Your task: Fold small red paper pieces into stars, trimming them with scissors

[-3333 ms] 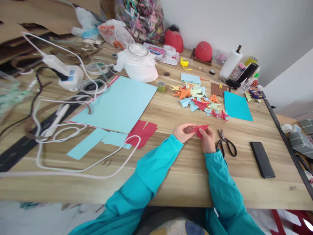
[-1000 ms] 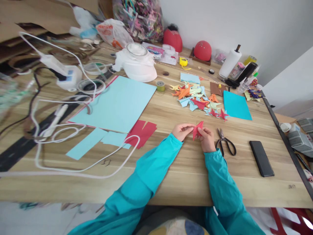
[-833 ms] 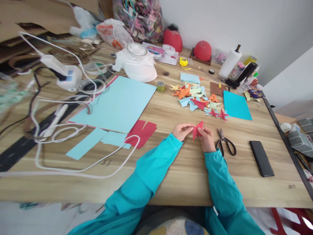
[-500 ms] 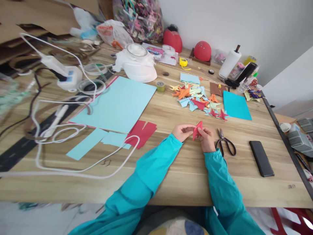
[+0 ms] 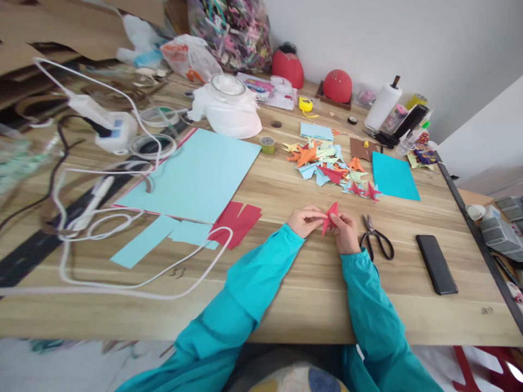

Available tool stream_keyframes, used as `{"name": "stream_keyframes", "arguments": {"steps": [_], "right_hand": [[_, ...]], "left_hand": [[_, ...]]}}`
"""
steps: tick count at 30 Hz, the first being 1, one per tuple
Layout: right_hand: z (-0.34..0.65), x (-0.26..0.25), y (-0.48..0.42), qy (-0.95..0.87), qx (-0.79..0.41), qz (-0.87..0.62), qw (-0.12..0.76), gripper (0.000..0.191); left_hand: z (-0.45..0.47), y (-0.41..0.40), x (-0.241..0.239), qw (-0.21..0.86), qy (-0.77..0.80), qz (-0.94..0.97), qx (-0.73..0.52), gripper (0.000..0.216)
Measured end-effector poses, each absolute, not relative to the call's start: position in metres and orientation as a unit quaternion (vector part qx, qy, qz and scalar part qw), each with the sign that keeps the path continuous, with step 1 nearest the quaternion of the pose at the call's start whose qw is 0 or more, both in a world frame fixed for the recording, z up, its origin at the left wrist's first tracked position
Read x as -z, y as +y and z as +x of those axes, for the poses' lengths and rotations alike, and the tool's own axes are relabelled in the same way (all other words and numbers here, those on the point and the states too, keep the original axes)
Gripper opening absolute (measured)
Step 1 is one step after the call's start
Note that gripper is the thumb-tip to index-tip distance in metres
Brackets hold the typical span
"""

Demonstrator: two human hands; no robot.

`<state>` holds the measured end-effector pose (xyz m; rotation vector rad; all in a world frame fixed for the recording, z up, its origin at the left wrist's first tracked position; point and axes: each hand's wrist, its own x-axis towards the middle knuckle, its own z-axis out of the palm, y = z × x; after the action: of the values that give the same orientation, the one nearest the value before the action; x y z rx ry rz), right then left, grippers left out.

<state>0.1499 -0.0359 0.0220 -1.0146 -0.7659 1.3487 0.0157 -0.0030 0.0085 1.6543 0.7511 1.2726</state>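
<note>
A small folded red paper piece (image 5: 329,217), pointed at its top and bottom, is pinched between my two hands over the table. My left hand (image 5: 307,221) grips its left edge with thumb and fingertips. On the other side, the thumb and fingers of my right hand (image 5: 345,231) are closed on it. Beyond the hands lies a pile of folded paper cranes (image 5: 322,163) in orange, blue, yellow and red. Black-handled scissors (image 5: 375,239) rest just right of my right hand.
Light-blue sheets (image 5: 200,169) and red paper strips (image 5: 237,224) lie to the left, near a looping white cable (image 5: 163,296). A phone (image 5: 437,264) is at the right. Turquoise paper (image 5: 394,175) lies beyond the scissors. A white-wrapped bundle (image 5: 231,111) stands at the back.
</note>
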Motion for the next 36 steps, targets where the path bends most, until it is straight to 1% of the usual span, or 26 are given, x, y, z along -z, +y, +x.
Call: {"name": "stream_keyframes", "arguments": {"steps": [2, 7, 10, 13, 20, 27, 31, 36], "right_hand": [[0.15, -0.022, -0.036, -0.327, -0.584, -0.44, 0.598, 0.014], [0.151, -0.02, -0.036, -0.318, -0.585, -0.451, 0.595, 0.016], [0.152, -0.02, -0.035, -0.319, -0.585, -0.446, 0.598, 0.017], [0.152, -0.02, -0.035, -0.327, -0.583, -0.447, 0.595, 0.017], [0.153, -0.02, -0.037, -0.369, -0.571, -0.465, 0.567, 0.015], [0.153, -0.018, -0.037, -0.392, -0.565, -0.457, 0.564, 0.014], [0.153, -0.018, -0.036, -0.403, -0.559, -0.457, 0.563, 0.014], [0.152, -0.018, -0.037, -0.41, -0.553, -0.466, 0.556, 0.016]], "left_hand": [[0.015, -0.003, -0.008, 0.433, 0.305, 0.676, -0.512, 0.013], [0.014, -0.003, -0.006, 0.358, 0.286, 0.724, -0.516, 0.013], [0.014, -0.004, -0.007, 0.352, 0.289, 0.728, -0.512, 0.013], [0.015, -0.005, -0.009, 0.388, 0.311, 0.707, -0.503, 0.014], [0.016, -0.005, -0.012, 0.516, 0.359, 0.591, -0.507, 0.014], [0.018, -0.005, -0.012, 0.565, 0.421, 0.516, -0.488, 0.022], [0.02, -0.006, -0.014, 0.597, 0.397, 0.487, -0.499, 0.026], [0.018, -0.006, -0.018, 0.6, 0.384, 0.489, -0.503, 0.032]]}}
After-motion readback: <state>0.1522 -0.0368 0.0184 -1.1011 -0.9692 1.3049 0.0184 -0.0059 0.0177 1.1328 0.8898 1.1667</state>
